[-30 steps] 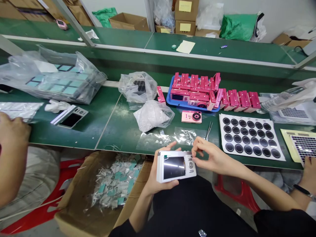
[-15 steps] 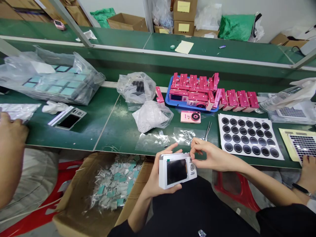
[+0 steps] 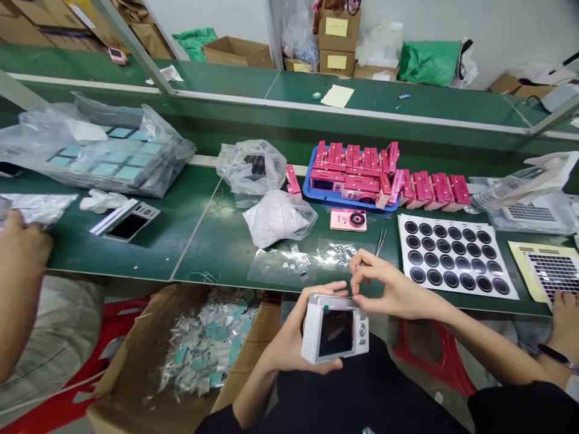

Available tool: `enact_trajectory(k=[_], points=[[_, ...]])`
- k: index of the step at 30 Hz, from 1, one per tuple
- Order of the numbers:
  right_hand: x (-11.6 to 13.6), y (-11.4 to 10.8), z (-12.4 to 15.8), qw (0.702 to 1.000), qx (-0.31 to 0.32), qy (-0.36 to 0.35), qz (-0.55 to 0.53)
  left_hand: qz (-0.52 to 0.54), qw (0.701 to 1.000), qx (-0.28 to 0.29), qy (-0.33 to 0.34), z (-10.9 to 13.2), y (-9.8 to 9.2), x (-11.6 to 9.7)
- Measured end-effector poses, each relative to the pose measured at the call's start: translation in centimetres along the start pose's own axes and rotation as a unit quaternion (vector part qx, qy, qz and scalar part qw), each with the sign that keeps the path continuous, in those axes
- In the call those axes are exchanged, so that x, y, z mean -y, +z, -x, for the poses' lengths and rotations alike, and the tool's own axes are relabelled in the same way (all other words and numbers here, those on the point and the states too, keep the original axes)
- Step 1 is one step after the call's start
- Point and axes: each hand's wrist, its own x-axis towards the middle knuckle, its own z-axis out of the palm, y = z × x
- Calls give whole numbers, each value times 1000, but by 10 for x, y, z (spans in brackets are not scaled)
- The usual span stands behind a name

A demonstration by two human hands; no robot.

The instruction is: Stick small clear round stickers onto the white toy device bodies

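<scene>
My left hand (image 3: 284,343) is shut around a white digital camera (image 3: 335,330), cradling it from below with its dark screen facing me. My right hand (image 3: 389,289) sits at the camera's top edge, thumb and fingertips pinched together, with nothing visible between them. Just beyond lies a clear plastic sheet (image 3: 289,265) with small round pieces on it. Metal tweezers (image 3: 380,241) rest on the green bench near my right hand. A pink camera (image 3: 348,220) lies farther out, in front of a blue tray (image 3: 344,204) packed with pink camera parts.
A sheet of black round pads (image 3: 455,256) lies to the right. Plastic bags (image 3: 278,220) sit on the bench. An open cardboard box (image 3: 203,343) of scraps stands below the edge. A co-worker's hand (image 3: 20,256) is at far left, another hand (image 3: 564,325) at far right.
The white camera has shifted slightly right and toward me, and it has turned a little in my left hand. My right fingertips have stayed along its top edge.
</scene>
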Motion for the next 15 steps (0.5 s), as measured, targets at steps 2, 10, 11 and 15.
enact_trajectory(k=[2,10,11,15], points=[[1,0,0,1000,-6,-2,-17,16,1000,15,5,-2,3,-1],[5,-1,1,999,-18,-5,-48,37,999,4,6,-3,8,0],[5,-1,1,999,-21,-6,-49,36,999,3,8,-3,8,0],[2,0,0,998,-28,-18,-54,34,999,-3,7,-3,9,-2]])
